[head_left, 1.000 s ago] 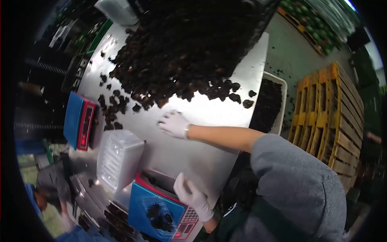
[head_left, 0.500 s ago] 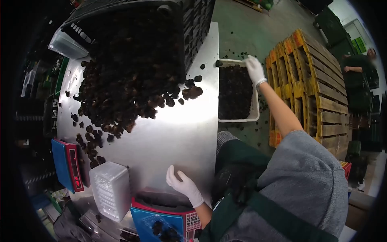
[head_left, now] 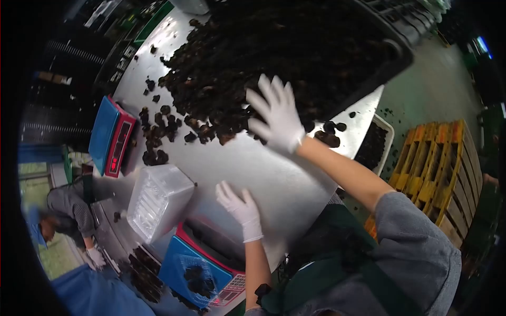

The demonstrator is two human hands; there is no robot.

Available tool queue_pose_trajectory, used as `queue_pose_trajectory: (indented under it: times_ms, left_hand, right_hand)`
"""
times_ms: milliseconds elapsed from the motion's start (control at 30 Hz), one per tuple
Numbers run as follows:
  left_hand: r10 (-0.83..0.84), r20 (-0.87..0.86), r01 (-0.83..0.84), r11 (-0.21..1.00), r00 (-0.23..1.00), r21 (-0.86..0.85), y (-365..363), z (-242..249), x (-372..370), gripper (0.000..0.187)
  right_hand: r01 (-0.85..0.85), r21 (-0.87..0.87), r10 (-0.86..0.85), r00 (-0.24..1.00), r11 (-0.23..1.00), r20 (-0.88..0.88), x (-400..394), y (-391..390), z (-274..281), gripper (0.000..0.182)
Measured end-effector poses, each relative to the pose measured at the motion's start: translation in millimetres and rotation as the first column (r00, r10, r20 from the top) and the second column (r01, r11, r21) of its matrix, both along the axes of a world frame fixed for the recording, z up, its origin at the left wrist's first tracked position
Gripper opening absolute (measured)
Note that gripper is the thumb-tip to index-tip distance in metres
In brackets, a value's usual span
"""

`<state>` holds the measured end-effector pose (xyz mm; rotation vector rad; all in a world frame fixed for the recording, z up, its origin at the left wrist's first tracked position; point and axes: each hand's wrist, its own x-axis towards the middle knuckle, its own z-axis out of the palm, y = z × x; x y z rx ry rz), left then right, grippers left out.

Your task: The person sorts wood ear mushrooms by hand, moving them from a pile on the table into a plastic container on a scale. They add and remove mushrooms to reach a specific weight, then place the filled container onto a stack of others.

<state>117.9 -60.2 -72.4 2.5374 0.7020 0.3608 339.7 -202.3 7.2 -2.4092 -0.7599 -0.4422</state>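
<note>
My right hand (head_left: 278, 120), in a white glove, is over the front edge of a big heap of dark, mushroom-like clumps (head_left: 232, 79). Its fingers are spread, with nothing in them. My left hand (head_left: 240, 209), also gloved in white, hovers above the bare metal table (head_left: 274, 184), fingers apart and holding nothing. To its left stands a stack of clear plastic trays (head_left: 158, 203). Just below is a red and blue scale (head_left: 197, 266), on which a clear tray holds some dark clumps (head_left: 199, 279).
A black crate (head_left: 398, 55) lies tipped at the heap's far right. A second scale (head_left: 112, 137) stands at the left. Beyond the table's right edge are a white bin (head_left: 389, 145) of dark bits and stacked yellow pallets (head_left: 435, 174). Another person's gloved hand (head_left: 96, 258) shows lower left.
My right hand has come from the white bin on the right to the heap's front edge. My view has turned left. My left hand stays open above the table.
</note>
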Motion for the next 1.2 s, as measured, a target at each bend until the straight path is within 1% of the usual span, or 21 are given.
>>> queue_pose_trajectory:
  times_ms: [100,200,300,333,367,400,433,467,500,567,600,633,667,700,800,933,1000,1067,1100,1167,1200]
  left_hand:
    - [-0.068,0.046,0.074,0.986,0.997,-0.148,-19.9,2.6,18.1,0.063]
    - [0.057,0.255,0.009,0.968,0.965,-0.250,-9.5,-8.6,47.4,0.059]
    - [0.135,0.380,-0.006,0.946,0.915,-0.324,14.7,-6.6,73.1,0.057]
    - [0.143,0.402,-0.002,0.944,0.904,-0.331,18.9,-3.7,73.7,0.057]
    - [0.043,0.318,0.033,0.973,0.947,-0.230,19.0,0.1,70.9,0.058]
    - [-0.050,0.222,0.080,0.988,0.974,-0.131,18.8,4.4,69.1,0.059]
    - [-0.131,0.113,0.136,0.990,0.985,-0.040,17.6,8.9,66.4,0.060]
    - [-0.176,-0.034,0.178,0.983,0.984,0.052,11.0,14.2,62.2,0.054]
    - [-0.119,-0.034,0.121,0.989,0.992,0.083,12.6,10.2,51.3,0.054]
    - [-0.014,-0.023,0.017,0.988,1.000,0.152,22.3,1.0,21.7,0.054]
    - [0.140,0.125,-0.141,0.990,0.982,-0.001,24.0,-0.4,9.9,0.051]
    - [0.213,0.124,-0.216,0.976,0.969,0.010,25.3,4.5,0.4,0.051]
    - [0.232,0.168,-0.218,0.971,0.958,-0.093,24.8,7.7,-2.2,0.050]
    - [0.252,0.211,-0.212,0.958,0.944,-0.193,24.2,9.3,-1.7,0.050]
    - [0.218,0.205,-0.162,0.952,0.954,-0.260,21.8,7.0,4.1,0.044]
    - [0.254,0.279,-0.163,0.936,0.926,-0.312,20.5,2.0,-29.1,0.046]
    - [0.272,0.242,-0.198,0.937,0.931,-0.289,11.7,-0.2,-48.5,0.047]
    - [0.246,0.223,-0.191,0.952,0.943,-0.241,0.7,-0.3,-59.8,0.050]
    - [0.245,0.238,-0.184,0.950,0.940,-0.251,-2.9,0.2,-59.7,0.049]
    - [0.239,0.273,-0.165,0.949,0.932,-0.270,-5.8,5.1,-51.8,0.047]
    - [0.231,0.306,-0.138,0.945,0.923,-0.296,-1.3,9.7,-47.2,0.046]
  right_hand:
    - [0.168,-0.218,-0.171,0.985,0.961,0.003,44.5,36.7,-46.3,0.055]
    - [-0.221,-0.226,0.212,0.975,0.949,-0.063,-27.1,55.5,-74.0,0.049]
    - [-0.492,0.066,0.496,0.856,0.868,-0.142,-56.2,33.6,-48.5,0.041]
    - [-0.390,0.067,0.396,0.907,0.918,-0.144,-35.4,23.5,-40.5,0.035]
    - [-0.285,0.070,0.292,0.944,0.956,-0.152,-14.5,13.4,-32.3,0.028]
    - [-0.139,-0.101,0.115,0.970,0.985,-0.216,7.6,0.6,12.7,0.036]
    - [0.147,-0.121,-0.141,0.989,0.982,0.053,14.4,1.2,-17.9,0.049]
    - [0.028,-0.236,-0.038,0.999,0.971,-0.038,10.5,-8.8,-41.4,0.052]
    - [-0.099,-0.334,0.054,0.989,0.938,-0.140,6.5,-13.3,-49.6,0.054]
    - [-0.400,-0.222,0.343,0.904,0.889,-0.257,-23.5,-28.7,-59.6,0.058]
    - [-0.352,-0.208,0.291,0.917,0.913,-0.273,-30.6,-33.9,-46.9,0.058]
    - [-0.303,-0.198,0.239,0.926,0.932,-0.292,-34.3,-37.1,-34.9,0.059]
    - [-0.110,-0.211,0.082,0.988,0.971,-0.134,-38.9,-33.5,-40.1,0.062]
    - [-0.032,-0.241,-0.007,0.987,0.970,-0.159,-40.9,-21.4,-40.9,0.065]
    - [-0.357,-0.225,0.235,0.871,0.907,-0.432,-98.8,15.2,-62.2,0.063]
    - [-0.663,-0.074,0.591,0.707,0.745,-0.389,-179.9,9.2,-35.5,0.052]
    - [-0.656,-0.160,0.545,0.718,0.737,-0.432,-141.8,18.3,-37.1,0.051]
    - [-0.453,-0.155,0.410,0.878,0.878,-0.247,-76.9,39.4,-41.3,0.051]
    - [-0.240,-0.054,0.238,0.970,0.969,-0.040,-49.5,55.6,-46.3,0.051]
    - [-0.240,-0.169,0.229,0.970,0.956,-0.081,-42.3,82.6,-76.7,0.055]
    - [-0.324,-0.284,0.300,0.945,0.902,-0.127,-62.7,91.7,-80.5,0.056]
